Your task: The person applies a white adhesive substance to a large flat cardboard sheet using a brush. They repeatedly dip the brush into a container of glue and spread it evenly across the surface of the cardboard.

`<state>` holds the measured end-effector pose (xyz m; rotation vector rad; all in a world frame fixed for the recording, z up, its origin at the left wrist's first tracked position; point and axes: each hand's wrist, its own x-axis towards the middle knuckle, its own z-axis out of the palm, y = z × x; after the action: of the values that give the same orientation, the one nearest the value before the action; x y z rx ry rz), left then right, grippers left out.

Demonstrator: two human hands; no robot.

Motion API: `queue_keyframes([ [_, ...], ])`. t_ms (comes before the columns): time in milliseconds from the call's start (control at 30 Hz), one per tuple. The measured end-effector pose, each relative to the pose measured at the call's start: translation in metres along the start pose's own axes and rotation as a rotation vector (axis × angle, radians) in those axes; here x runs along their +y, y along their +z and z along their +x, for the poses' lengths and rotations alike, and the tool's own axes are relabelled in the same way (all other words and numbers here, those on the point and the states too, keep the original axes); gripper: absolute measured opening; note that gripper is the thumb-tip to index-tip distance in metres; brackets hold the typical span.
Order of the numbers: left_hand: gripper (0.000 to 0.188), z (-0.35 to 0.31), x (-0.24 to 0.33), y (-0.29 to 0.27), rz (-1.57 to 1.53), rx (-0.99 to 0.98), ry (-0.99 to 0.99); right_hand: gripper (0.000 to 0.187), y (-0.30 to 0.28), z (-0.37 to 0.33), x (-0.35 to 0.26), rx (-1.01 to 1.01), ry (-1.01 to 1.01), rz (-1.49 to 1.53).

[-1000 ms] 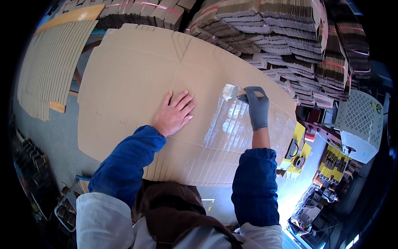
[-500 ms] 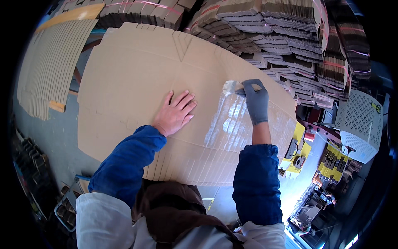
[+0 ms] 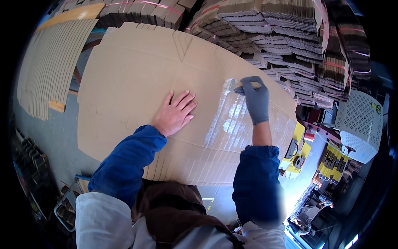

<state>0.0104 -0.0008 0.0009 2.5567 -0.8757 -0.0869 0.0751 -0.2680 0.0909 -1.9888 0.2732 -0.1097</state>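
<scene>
My bare left hand (image 3: pixel 175 113) lies flat on a large brown cardboard sheet (image 3: pixel 128 74), fingers spread. My right hand (image 3: pixel 256 99), in a grey glove, is closed on a flat brush (image 3: pixel 237 84), its whitish end resting on the sheet. Most of the brush's handle is hidden by my fingers. Below the brush, wet white glue-like streaks (image 3: pixel 228 124) run over the layered cardboard edges toward me. Blue sleeve covers wrap both my forearms.
Tied stacks of folded cardboard (image 3: pixel 290 33) stand along the far side. Fanned cardboard strips (image 3: pixel 54 62) lie at the left. To the right are a white perforated basket (image 3: pixel 360 120) and a yellow box (image 3: pixel 297 151). A wire-framed cart (image 3: pixel 66 211) stands at lower left.
My right hand and the brush have shifted very slightly away from me, at the far end of the streaks. My left hand stays in place on the cardboard.
</scene>
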Motion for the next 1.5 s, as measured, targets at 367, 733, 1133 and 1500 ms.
queue_keyframes([
  [367,0.047,0.001,0.001,0.0,-0.025,0.012,0.001,0.008,-0.01,-0.005,0.014,0.015,-0.032,-0.205],
  [733,0.042,-0.002,0.0,0.001,-0.01,0.011,-0.011,0.003,-0.004,-0.052,0.004,0.084,0.011,-0.206],
  [1133,0.043,0.0,0.001,0.0,-0.011,0.008,-0.009,0.005,0.015,-0.085,0.004,0.026,-0.09,-0.176],
  [1500,0.046,-0.001,0.001,0.002,-0.019,0.001,-0.006,0.007,0.001,-0.106,0.011,0.072,-0.053,-0.196],
])
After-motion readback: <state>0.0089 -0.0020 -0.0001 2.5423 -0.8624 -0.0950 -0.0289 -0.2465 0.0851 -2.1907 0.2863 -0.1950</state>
